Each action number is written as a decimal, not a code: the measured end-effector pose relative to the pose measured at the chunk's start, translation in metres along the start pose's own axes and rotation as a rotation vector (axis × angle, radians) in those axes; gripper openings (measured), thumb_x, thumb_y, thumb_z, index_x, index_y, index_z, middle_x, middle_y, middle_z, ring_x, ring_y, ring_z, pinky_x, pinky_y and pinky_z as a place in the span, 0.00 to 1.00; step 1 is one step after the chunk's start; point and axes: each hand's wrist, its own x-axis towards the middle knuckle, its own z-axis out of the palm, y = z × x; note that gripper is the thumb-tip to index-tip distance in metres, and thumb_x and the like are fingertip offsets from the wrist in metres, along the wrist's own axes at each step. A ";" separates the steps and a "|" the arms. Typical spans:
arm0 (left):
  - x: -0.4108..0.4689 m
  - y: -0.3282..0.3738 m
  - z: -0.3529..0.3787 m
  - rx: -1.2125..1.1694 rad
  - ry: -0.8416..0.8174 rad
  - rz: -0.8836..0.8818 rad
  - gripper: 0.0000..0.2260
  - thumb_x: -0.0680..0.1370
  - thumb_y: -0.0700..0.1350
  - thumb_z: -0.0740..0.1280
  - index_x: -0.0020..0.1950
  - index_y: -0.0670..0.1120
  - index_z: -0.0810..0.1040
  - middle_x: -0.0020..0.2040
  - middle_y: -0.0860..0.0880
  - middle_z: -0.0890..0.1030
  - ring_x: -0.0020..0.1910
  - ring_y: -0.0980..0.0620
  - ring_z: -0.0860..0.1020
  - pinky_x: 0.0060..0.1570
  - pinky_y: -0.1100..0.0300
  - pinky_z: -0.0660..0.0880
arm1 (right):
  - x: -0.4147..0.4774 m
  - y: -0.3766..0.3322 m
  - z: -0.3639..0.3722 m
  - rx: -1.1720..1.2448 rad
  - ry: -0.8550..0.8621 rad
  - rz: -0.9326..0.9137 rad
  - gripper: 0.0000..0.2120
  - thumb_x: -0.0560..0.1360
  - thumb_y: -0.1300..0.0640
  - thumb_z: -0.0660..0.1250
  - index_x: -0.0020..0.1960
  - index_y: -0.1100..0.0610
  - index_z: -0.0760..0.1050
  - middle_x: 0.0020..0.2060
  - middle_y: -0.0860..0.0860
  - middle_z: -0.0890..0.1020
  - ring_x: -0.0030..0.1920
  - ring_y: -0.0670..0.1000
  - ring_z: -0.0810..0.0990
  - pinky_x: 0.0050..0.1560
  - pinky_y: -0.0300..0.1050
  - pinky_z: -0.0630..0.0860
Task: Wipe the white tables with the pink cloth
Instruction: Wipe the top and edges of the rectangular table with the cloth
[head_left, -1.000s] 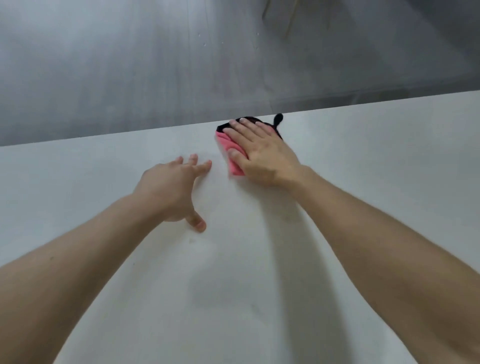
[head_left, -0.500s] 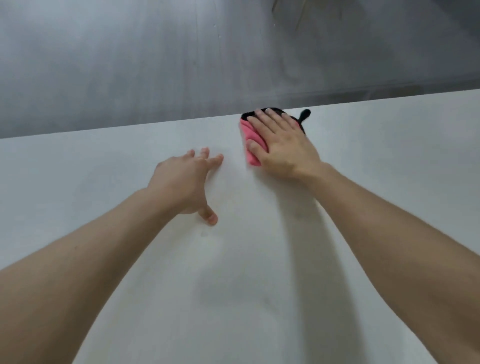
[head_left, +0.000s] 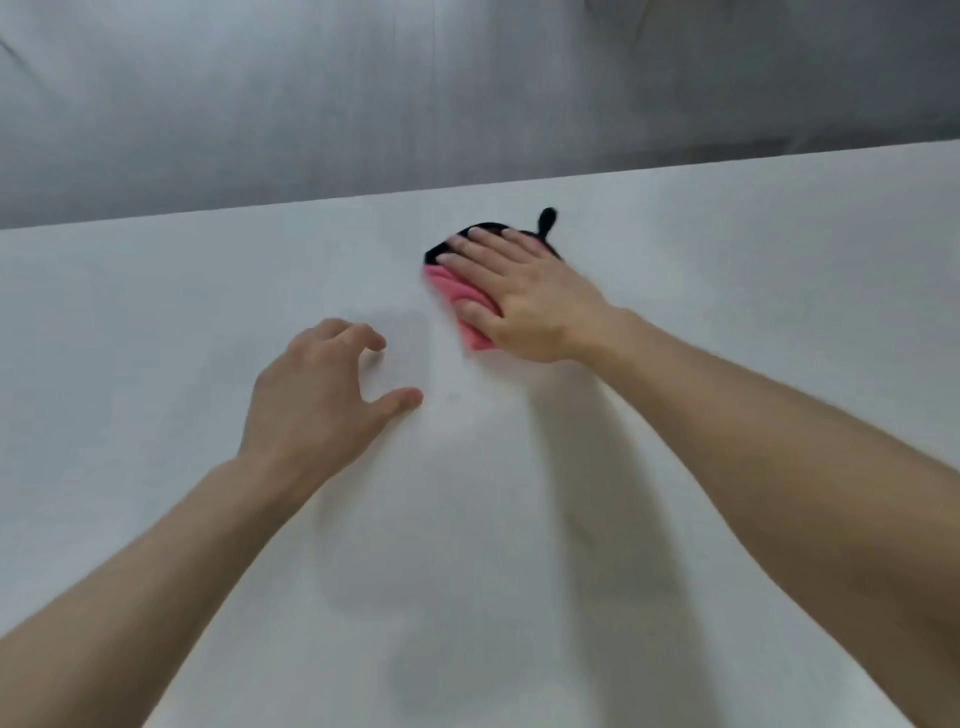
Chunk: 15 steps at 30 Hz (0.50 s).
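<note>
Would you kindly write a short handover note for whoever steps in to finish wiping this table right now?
Right hand: flat, fingers straight, pressing the pink cloth onto the white table close to its far edge.
Left hand: holds nothing, fingers loosely curled, low over the table beside the cloth.
Done: the surface shows no clear sign of which parts are wiped.
Left: probably the nearer table area; only one table is in view.

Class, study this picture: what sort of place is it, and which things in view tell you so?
Probably a plain indoor workroom or canteen, though little shows. A broad white table fills the view, grey floor lies beyond its far edge, and the right hand presses a pink cloth onto it.
</note>
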 end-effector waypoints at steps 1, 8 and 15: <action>-0.008 -0.008 0.002 -0.023 0.009 -0.006 0.24 0.75 0.64 0.76 0.66 0.54 0.81 0.67 0.55 0.80 0.65 0.49 0.79 0.61 0.49 0.75 | -0.012 0.029 -0.003 -0.014 0.049 0.122 0.34 0.85 0.35 0.46 0.88 0.47 0.52 0.88 0.47 0.52 0.87 0.48 0.47 0.86 0.51 0.40; -0.055 -0.043 0.019 -0.056 0.140 0.011 0.10 0.82 0.51 0.72 0.62 0.50 0.85 0.62 0.53 0.82 0.64 0.47 0.79 0.57 0.47 0.78 | -0.022 -0.042 0.015 -0.022 0.224 0.422 0.34 0.83 0.43 0.48 0.84 0.59 0.63 0.82 0.61 0.66 0.83 0.63 0.62 0.83 0.64 0.53; -0.074 -0.055 0.038 -0.055 0.230 0.051 0.10 0.85 0.40 0.68 0.64 0.48 0.84 0.70 0.52 0.83 0.67 0.44 0.80 0.55 0.44 0.82 | -0.044 -0.023 0.006 -0.046 0.018 -0.021 0.38 0.82 0.32 0.45 0.88 0.47 0.55 0.87 0.48 0.55 0.87 0.50 0.50 0.86 0.51 0.42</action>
